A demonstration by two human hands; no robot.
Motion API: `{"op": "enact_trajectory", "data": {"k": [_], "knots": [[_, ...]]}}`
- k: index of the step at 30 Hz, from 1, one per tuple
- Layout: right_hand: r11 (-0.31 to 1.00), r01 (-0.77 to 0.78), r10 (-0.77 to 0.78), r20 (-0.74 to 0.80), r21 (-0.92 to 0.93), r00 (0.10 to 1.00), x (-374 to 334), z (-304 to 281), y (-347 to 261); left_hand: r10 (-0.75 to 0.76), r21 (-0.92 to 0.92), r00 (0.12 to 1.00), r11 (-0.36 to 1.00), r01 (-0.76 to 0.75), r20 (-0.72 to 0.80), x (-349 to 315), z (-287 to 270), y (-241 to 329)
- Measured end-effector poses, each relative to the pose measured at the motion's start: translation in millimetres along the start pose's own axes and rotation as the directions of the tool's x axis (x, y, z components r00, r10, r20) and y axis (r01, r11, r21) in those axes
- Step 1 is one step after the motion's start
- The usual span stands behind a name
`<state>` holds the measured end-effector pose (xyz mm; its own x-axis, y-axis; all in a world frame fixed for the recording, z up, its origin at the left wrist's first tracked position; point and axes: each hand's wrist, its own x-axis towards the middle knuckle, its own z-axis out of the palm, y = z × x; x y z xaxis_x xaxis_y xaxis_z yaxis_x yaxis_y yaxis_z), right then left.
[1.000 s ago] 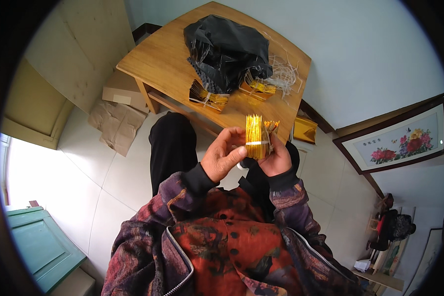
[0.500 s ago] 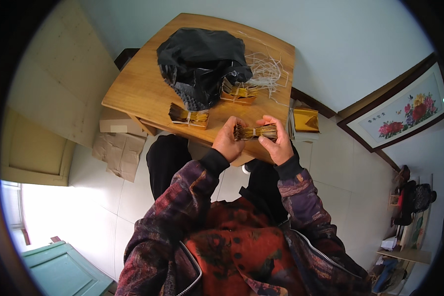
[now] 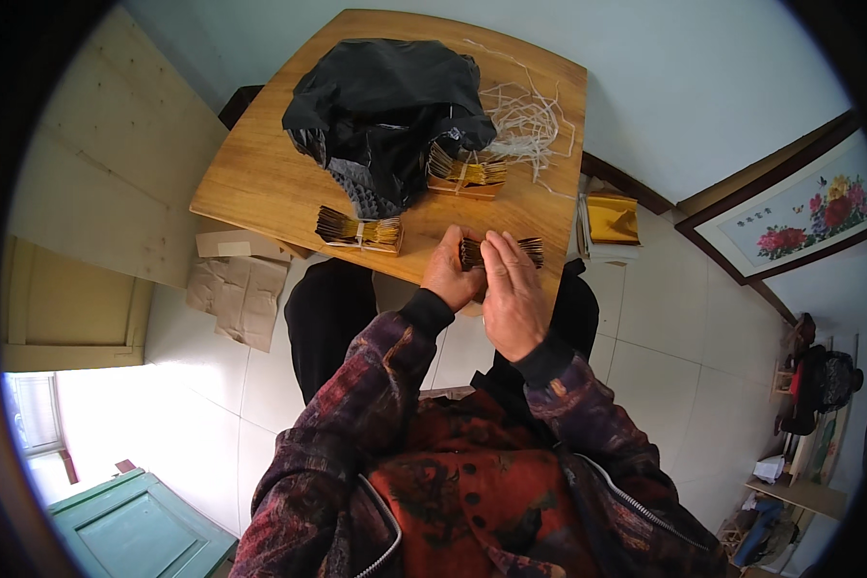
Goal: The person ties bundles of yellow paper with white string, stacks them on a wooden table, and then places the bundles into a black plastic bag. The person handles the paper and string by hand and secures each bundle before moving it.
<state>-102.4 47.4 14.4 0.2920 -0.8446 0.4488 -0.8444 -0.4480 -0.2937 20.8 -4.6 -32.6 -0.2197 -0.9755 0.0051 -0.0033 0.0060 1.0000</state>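
A tied bundle of folded gold-and-dark paper (image 3: 471,254) is between my hands, just over the near edge of the wooden table (image 3: 250,178). My left hand (image 3: 450,275) closes round its left end. Across the bundle's middle lies my right hand (image 3: 512,299), its fingers stretched out and side by side, hiding the middle of the bundle. Left of my hands, a similar paper bundle (image 3: 359,231) with a white tie rests on the table. Behind them sits another tied bundle (image 3: 465,176), beside a black plastic bag (image 3: 385,91).
Loose white strings (image 3: 530,120) lie tangled at the table's right. Brown cardboard (image 3: 238,294) is on the floor at left. A yellow packet (image 3: 613,220) tops a pile right of the table. A framed flower picture (image 3: 790,207) leans at the right wall.
My right hand has shifted from gripping the bundle's right end to lying flat across its middle. My left hand keeps its hold. The view has shifted slightly.
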Motion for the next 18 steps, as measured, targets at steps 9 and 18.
{"op": "enact_trajectory", "data": {"k": [9,18], "knots": [[0.987,-0.051,0.072,0.136,-0.155,0.988,-12,23,9,0.095,0.109,0.992,0.990,-0.085,-0.088,5,7,-12],[0.980,-0.025,0.059,0.169,-0.197,0.984,-5,3,8,0.091,0.162,0.992,0.984,-0.076,-0.091,7,5,-14]]}}
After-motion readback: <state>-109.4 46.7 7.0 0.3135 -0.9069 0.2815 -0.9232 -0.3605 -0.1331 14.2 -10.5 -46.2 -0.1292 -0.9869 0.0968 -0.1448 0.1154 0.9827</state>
